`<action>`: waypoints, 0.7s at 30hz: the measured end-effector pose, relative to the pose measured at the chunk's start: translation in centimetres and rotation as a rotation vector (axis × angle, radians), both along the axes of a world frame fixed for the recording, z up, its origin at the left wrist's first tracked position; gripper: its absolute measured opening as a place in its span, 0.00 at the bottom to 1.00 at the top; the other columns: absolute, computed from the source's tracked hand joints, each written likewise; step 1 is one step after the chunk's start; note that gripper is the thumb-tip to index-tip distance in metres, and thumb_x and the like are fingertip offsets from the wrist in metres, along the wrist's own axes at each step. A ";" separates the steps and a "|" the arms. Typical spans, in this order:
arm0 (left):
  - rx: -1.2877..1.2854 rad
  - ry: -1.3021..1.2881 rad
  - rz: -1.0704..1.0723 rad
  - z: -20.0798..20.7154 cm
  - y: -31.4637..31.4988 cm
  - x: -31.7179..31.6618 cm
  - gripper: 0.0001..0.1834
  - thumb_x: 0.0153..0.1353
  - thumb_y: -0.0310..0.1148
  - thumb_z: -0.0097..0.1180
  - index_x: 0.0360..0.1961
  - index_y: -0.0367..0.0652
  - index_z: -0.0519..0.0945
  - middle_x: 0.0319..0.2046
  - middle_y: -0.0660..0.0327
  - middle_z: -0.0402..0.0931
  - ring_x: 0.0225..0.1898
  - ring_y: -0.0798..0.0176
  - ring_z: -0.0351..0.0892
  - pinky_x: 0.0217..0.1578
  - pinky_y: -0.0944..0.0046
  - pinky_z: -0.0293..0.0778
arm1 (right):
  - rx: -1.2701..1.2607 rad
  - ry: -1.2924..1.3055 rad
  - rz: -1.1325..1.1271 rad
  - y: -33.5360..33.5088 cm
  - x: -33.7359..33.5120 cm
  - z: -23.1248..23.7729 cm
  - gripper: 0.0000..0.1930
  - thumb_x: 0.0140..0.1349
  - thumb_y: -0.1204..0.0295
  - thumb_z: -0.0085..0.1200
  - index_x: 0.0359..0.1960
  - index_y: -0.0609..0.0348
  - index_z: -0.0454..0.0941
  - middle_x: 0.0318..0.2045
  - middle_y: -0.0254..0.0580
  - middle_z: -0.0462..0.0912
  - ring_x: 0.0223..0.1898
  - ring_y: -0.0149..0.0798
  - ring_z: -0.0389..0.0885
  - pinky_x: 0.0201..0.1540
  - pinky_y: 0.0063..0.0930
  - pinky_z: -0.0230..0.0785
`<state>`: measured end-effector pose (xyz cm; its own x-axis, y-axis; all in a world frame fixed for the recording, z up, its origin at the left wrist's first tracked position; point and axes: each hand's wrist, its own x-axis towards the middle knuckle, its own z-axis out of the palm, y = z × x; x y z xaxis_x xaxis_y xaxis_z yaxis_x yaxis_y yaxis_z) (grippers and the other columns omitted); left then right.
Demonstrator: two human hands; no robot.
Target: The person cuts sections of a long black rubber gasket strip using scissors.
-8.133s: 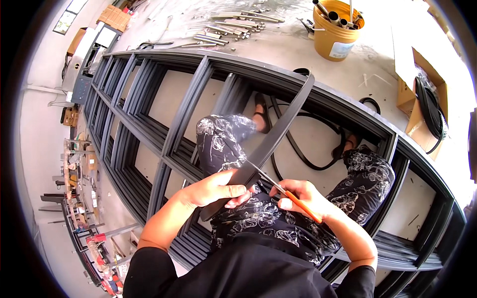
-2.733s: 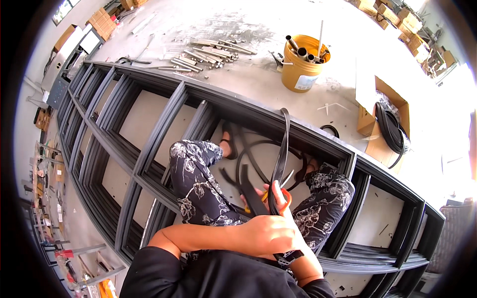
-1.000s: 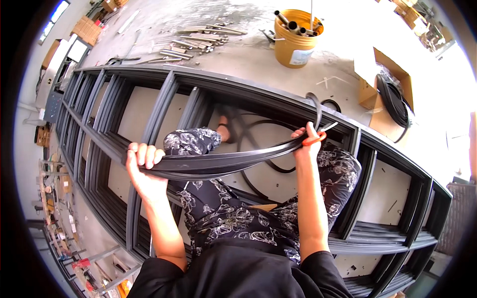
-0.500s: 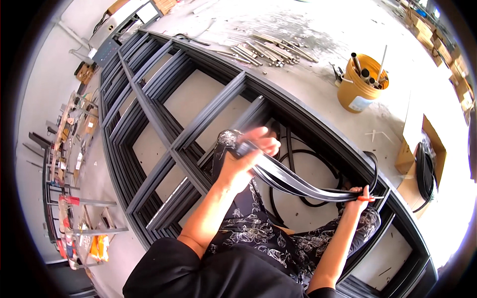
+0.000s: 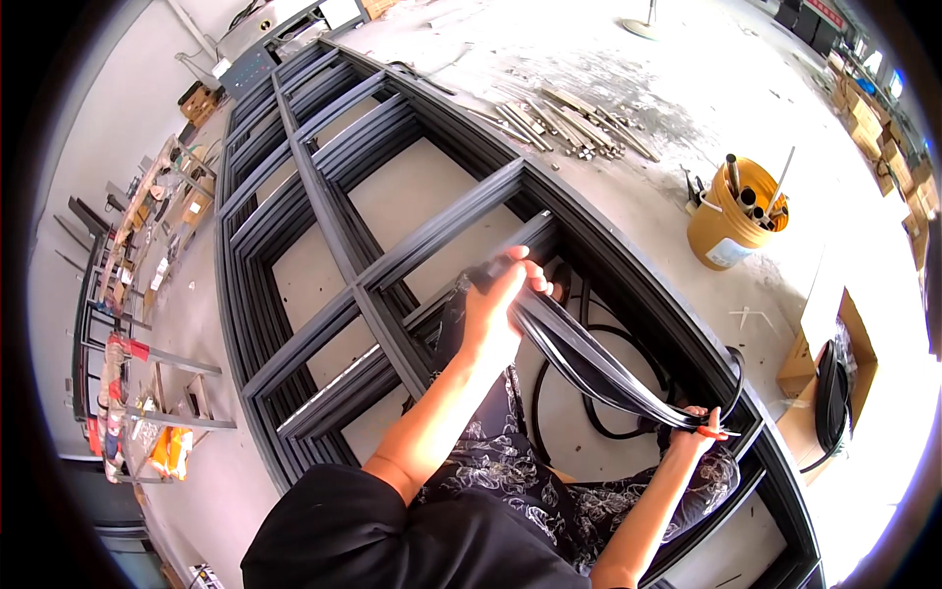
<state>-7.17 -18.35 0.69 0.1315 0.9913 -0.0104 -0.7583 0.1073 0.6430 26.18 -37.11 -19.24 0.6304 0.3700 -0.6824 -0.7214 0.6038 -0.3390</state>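
A bundle of black rubber strips stretches slantwise between my two hands, bowing slightly downward. My left hand is closed around its upper end, fingers curled over the strips near a crossbar. Lower and to the right, my right hand grips the other end. Something small and red shows at its fingers, too small to name. Beneath the bundle, black strip loops hang and lie in the frame opening. Both hands are above the stack of dark grey metal frames, with my legs inside one opening.
Metal tubes lie on the floor beyond the frames. At the right stand a yellow bucket holding tubes and an opened cardboard box with coiled black strip. A cluttered rack runs along the left.
The view has shifted, so the frames and bucket sit lower in it. My left hand's fingers, blurred and spread earlier, are now curled over the strips. My right hand keeps its grip.
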 end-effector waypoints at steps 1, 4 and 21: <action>-0.017 0.023 0.024 -0.2 0.3 0.2 0.16 0.65 0.33 0.59 0.52 0.41 0.74 0.36 0.59 0.78 0.39 0.62 0.77 0.44 0.56 0.77 | -0.022 -0.005 -0.017 0.1 0.1 0.4 0.16 0.63 0.63 0.58 0.24 0.56 0.66 0.19 0.34 0.69 0.20 0.34 0.70 0.24 0.25 0.68; -0.103 -0.026 0.155 -0.9 2.2 1.0 0.21 0.63 0.34 0.62 0.54 0.41 0.73 0.38 0.56 0.79 0.38 0.61 0.78 0.43 0.57 0.78 | -0.006 -0.031 -0.088 1.1 0.4 2.2 0.16 0.63 0.63 0.58 0.24 0.56 0.66 0.20 0.35 0.70 0.20 0.35 0.70 0.24 0.25 0.68; -0.285 0.015 -0.020 -6.6 0.9 3.0 0.12 0.59 0.28 0.66 0.39 0.43 0.74 0.31 0.64 0.73 0.31 0.65 0.75 0.38 0.63 0.74 | 0.043 -0.237 -0.211 -0.9 1.3 5.8 0.17 0.65 0.62 0.58 0.23 0.56 0.67 0.21 0.34 0.70 0.22 0.32 0.69 0.27 0.24 0.68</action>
<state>-4.14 -17.42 -5.92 0.1490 0.9454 -0.2900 -0.7447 0.3002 0.5961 27.46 -37.99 -13.41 0.8357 0.2396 -0.4943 -0.4830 0.7491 -0.4535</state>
